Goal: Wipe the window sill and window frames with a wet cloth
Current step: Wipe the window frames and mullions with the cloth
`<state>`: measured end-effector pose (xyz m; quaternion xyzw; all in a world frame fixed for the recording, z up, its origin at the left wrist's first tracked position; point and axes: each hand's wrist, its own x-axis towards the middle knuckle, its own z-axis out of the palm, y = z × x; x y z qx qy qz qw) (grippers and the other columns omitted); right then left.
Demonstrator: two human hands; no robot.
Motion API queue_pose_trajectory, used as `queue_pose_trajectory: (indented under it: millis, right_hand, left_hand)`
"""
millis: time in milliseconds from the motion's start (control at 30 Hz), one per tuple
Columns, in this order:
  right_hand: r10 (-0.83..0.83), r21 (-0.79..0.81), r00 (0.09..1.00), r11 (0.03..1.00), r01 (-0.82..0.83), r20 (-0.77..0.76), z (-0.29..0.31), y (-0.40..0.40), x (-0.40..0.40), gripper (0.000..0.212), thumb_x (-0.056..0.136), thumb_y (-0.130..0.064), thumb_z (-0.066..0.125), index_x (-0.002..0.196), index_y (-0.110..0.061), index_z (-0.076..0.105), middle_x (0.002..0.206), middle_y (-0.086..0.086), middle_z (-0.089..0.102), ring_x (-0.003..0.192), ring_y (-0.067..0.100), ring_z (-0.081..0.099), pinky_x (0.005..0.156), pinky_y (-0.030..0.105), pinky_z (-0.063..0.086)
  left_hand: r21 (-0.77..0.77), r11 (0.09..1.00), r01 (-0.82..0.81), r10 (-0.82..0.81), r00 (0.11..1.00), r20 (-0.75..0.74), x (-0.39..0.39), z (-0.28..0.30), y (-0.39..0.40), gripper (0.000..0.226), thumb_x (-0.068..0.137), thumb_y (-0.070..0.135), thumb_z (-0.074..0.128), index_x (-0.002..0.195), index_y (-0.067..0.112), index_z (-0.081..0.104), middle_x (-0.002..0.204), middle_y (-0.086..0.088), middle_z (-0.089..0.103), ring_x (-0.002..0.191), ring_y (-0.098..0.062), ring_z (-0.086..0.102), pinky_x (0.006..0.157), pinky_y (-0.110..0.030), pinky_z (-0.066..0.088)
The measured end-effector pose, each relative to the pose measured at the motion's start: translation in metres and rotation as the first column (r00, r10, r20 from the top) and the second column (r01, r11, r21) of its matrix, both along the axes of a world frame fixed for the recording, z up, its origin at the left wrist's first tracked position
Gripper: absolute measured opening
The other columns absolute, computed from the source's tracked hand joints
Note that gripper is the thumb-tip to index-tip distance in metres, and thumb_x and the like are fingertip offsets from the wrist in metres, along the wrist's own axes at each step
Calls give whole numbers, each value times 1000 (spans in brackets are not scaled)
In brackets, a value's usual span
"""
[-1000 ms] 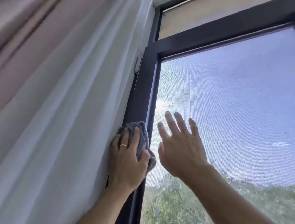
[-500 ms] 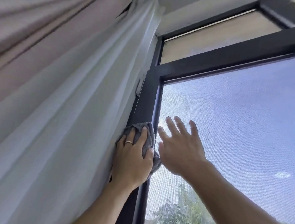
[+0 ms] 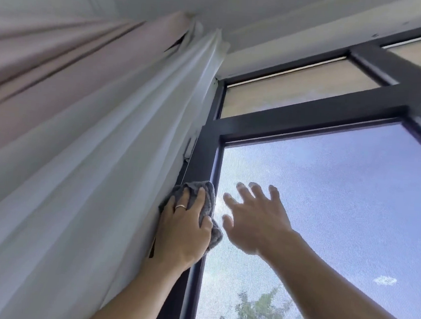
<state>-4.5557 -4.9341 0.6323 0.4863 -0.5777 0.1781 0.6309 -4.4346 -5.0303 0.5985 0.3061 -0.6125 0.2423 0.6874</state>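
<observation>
A grey cloth point(image 3: 207, 197) lies against the left upright of the dark window frame point(image 3: 202, 158). My left hand point(image 3: 183, 228), a ring on one finger, presses the cloth onto that upright with its fingers spread over it. My right hand point(image 3: 255, 221) is held up just to the right, fingers spread and straight, flat against the mesh screen point(image 3: 341, 196). The frame's horizontal crossbar point(image 3: 309, 119) runs above both hands. The window sill is out of view.
A white sheer curtain point(image 3: 96, 174) hangs right beside the left upright, touching my left wrist, with a pink curtain point(image 3: 34, 67) behind it. A small white catch point(image 3: 189, 148) sits on the frame's left edge. The ceiling point(image 3: 243, 9) is above.
My left hand has slid the cloth up the upright. The view has tilted upward, bringing the crossbar, upper pane and ceiling into sight. My right hand stays on the screen.
</observation>
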Motion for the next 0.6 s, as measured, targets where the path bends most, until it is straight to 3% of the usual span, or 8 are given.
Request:
queue_pose_trajectory:
  millis: [100,300,467,600]
  right_hand:
    - [-27,-55,1000,998,27,-1,12,3,-3,58,103,-43,18,157,-22,10,164,11,-10,150,32,-13,118,57,-3]
    - [-37,-54,999,998,38,20,38,-7,2,58,104,-35,18,158,-22,2,163,9,-18,149,31,-20,119,56,-6]
    - [-112,-65,991,991,117,69,60,-7,0,62,103,-49,10,156,-25,-9,159,10,-27,142,33,-34,116,56,-17]
    - [-109,-44,986,992,116,127,80,-6,4,62,102,-52,11,157,-26,-4,160,10,-25,143,32,-33,116,57,-17]
  left_hand:
    - [-17,1000,-21,21,1000,19,5,-17,-9,63,100,43,38,155,38,9,164,1,8,150,-22,5,122,-37,3]
    - [-6,1000,26,-26,999,20,2,63,3,62,101,39,37,156,33,9,164,-4,7,149,-26,5,122,-38,3]
    - [-61,990,124,-123,992,20,5,33,-11,65,96,39,45,154,37,15,164,5,6,149,-17,3,121,-33,2]
    - [-50,994,93,-91,994,53,8,73,-12,64,98,41,40,156,33,13,165,2,5,150,-19,2,122,-36,3]
